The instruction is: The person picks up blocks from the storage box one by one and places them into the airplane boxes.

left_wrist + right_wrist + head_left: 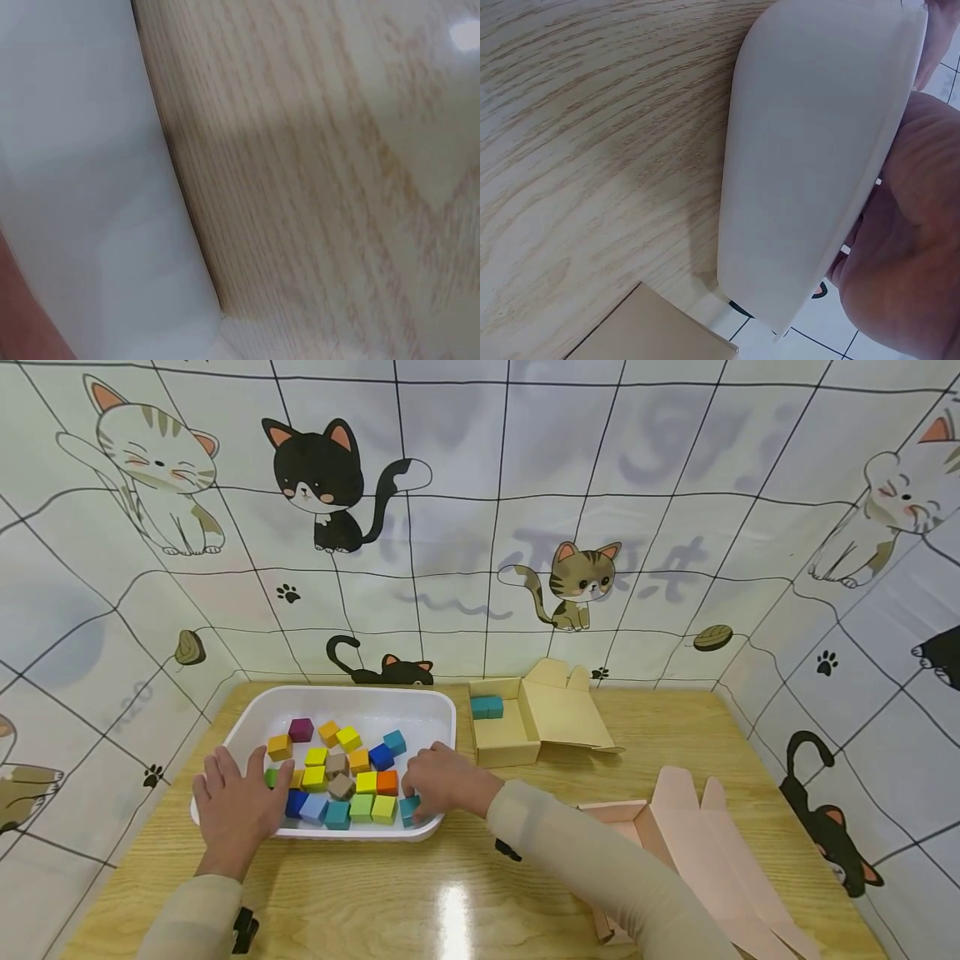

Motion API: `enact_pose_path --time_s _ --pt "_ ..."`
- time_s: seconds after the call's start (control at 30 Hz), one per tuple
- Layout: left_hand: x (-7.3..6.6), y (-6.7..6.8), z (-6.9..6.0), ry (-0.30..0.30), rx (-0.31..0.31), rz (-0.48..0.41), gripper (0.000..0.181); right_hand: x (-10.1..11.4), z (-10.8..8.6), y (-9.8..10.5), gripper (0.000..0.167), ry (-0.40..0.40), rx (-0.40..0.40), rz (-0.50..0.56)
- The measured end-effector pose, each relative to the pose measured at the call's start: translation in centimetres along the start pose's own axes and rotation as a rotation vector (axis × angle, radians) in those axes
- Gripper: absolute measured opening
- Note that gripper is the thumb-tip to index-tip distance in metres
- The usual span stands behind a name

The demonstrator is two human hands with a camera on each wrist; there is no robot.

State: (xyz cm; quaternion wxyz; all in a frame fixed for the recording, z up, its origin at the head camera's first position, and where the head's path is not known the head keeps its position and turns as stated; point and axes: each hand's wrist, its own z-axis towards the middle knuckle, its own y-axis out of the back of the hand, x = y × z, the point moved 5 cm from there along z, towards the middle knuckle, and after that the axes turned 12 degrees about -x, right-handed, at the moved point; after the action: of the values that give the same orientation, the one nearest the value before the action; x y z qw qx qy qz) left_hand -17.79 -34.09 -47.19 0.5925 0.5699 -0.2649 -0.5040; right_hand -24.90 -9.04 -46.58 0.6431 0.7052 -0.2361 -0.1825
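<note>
A white tray (345, 694) holds several small cubes in yellow, orange, blue, green, teal, brown and maroon. My left hand (238, 810), fingers spread, rests over the tray's left front corner. My right hand (448, 783) reaches over the right end with fingers curled, pinching a teal cube (408, 808) between fingers and thumb. In the right wrist view, the hand (904, 240) shows beyond the tray's outer wall (802, 150), which hides the fingertips. Only the tray's outer side (90, 172) and a sliver of skin appear beside the table in the left wrist view.
Right of the tray stands an open yellow box (506, 752) with two teal cubes (487, 707) in its back left corner. Nearer, an open pink box (705, 843) lies partly under my right forearm. A cat-patterned cloth (465, 527) surrounds the wooden table (360, 893).
</note>
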Motion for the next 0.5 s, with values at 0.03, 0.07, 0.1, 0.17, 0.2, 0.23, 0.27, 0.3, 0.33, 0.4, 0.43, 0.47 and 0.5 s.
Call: enact_pose_path --time_s 0.03,0.07,0.1,0.17,0.2,0.23,0.27,0.3,0.33,0.4,0.43,0.47,0.5 --pt "0.00 0.00 0.01 -0.001 -0.001 0.001 0.080 -0.03 -0.01 0.03 0.034 -0.006 0.000 0.002" --pt "-0.01 -0.01 0.02 -0.001 -0.001 0.001 0.080 -0.05 -0.03 0.07 0.034 -0.011 0.001 0.004" --pt "-0.01 -0.01 0.03 -0.002 -0.002 0.002 0.080 -0.05 -0.04 0.07 0.034 -0.013 0.001 0.005" --pt "0.01 -0.01 0.03 -0.003 -0.004 0.003 0.080 -0.03 -0.05 0.11 0.033 -0.014 0.002 0.006" --pt "0.01 -0.01 0.02 -0.003 -0.004 0.003 0.079 -0.01 -0.03 0.10 0.033 -0.012 0.003 0.005" --pt "0.01 -0.01 0.01 -0.003 -0.004 0.002 0.079 0.03 -0.03 0.11 0.033 -0.010 0.005 0.001" --pt "0.01 -0.01 0.02 -0.004 -0.004 0.002 0.079 0.07 -0.05 0.16 0.033 -0.007 0.007 -0.003" --pt "0.00 -0.01 0.02 -0.005 -0.006 0.002 0.079 0.11 -0.05 0.18 0.032 -0.006 0.010 -0.003" --pt "0.00 -0.01 0.02 -0.006 -0.006 0.001 0.079 0.14 -0.05 0.22 0.032 -0.005 0.012 -0.004" --pt "-0.02 0.00 0.02 -0.008 -0.009 0.001 0.079 0.19 -0.04 0.24 0.031 -0.007 0.016 -0.005" --pt "-0.02 0.00 0.02 -0.010 -0.009 0.001 0.079 0.20 -0.04 0.22 0.030 -0.005 0.018 -0.010" --pt "-0.01 0.01 0.03 -0.012 -0.009 0.001 0.079 0.21 -0.04 0.20 0.029 -0.004 0.018 -0.014" --pt "0.00 0.02 0.03 -0.013 -0.008 0.000 0.079 0.19 -0.02 0.17 0.028 -0.002 0.018 -0.016"
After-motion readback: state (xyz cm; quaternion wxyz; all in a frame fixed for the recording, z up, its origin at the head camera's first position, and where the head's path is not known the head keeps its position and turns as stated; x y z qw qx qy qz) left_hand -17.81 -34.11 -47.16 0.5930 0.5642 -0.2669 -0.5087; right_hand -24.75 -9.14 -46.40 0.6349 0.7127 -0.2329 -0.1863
